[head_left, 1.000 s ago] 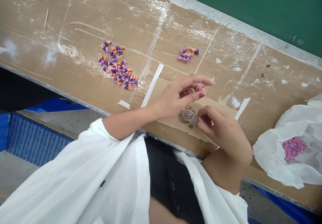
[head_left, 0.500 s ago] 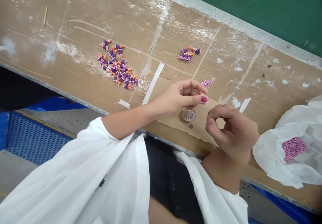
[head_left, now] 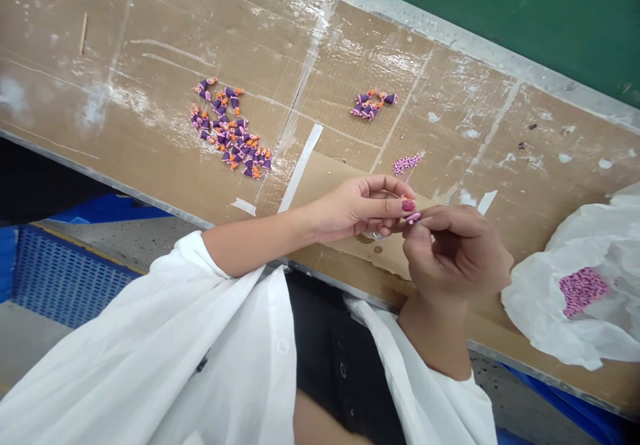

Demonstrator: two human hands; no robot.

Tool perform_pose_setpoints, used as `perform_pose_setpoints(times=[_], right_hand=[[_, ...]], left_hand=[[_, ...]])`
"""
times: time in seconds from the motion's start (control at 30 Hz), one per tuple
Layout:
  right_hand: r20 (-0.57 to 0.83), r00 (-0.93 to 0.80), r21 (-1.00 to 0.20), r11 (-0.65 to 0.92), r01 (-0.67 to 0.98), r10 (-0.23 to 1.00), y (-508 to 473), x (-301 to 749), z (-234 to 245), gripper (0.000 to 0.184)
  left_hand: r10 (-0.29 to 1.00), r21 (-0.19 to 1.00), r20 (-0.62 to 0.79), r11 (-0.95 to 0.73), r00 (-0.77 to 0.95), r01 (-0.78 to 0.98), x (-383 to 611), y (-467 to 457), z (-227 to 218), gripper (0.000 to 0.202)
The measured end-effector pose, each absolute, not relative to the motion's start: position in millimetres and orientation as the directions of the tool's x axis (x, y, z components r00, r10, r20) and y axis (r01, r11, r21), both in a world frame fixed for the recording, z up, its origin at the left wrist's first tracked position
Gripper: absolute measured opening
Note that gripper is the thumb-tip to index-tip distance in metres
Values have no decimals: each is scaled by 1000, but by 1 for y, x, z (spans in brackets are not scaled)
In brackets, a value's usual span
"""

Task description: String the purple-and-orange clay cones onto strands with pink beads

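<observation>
A small purple, pink and orange figurine point(head_left: 413, 218) is pinched between the thumb and fingers of my left hand point(head_left: 367, 206). My right hand point(head_left: 453, 248) is closed in a pinch, its fingertips at the figurine's pink end; whatever it holds is too small to make out. Beneath my left hand, a clear little cup point(head_left: 373, 235) shows only in part on the cardboard sheet point(head_left: 325, 173). Just beyond my fingers lies a small pile of pink-purple bits point(head_left: 406, 164).
Many similar figurines point(head_left: 235, 140) lie in a group at the left, with a smaller cluster point(head_left: 373, 104) farther back. White crumpled paper point(head_left: 545, 312) at the right holds a heap of pink pieces point(head_left: 583, 290). A thin stick point(head_left: 83, 34) rests at the far left.
My right hand has moved left to meet the figurine in my left hand. My left hand has lowered slightly and now covers most of the clear cup.
</observation>
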State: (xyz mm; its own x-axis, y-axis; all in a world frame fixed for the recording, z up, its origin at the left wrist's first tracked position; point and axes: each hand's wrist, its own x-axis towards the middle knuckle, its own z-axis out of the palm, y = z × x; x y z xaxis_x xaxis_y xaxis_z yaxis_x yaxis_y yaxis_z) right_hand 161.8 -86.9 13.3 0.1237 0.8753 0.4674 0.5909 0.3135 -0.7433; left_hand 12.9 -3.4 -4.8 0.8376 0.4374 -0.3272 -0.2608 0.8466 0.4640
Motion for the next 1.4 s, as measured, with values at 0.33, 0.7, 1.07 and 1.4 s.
perform_pose_setpoints(times=[0.33, 0.7, 1.07, 1.4], right_hand=[[510, 101, -691, 337, 640, 854, -86, 160, 12, 27], [486, 109, -753, 352, 556, 867, -87, 158, 13, 30], [410, 78, -771, 300, 562, 909, -88, 158, 25, 25], [453, 122, -801, 343, 490, 883, -88, 154, 15, 25]], left_hand=[[516, 603, -317, 757, 796, -251, 10, -4, -1, 58], [479, 516, -350, 816, 805, -261, 11, -6, 6, 56], [553, 647, -262, 709, 791, -282, 7, -3, 9, 53], [574, 585, -330, 748, 749, -315, 8, -8, 17, 55]])
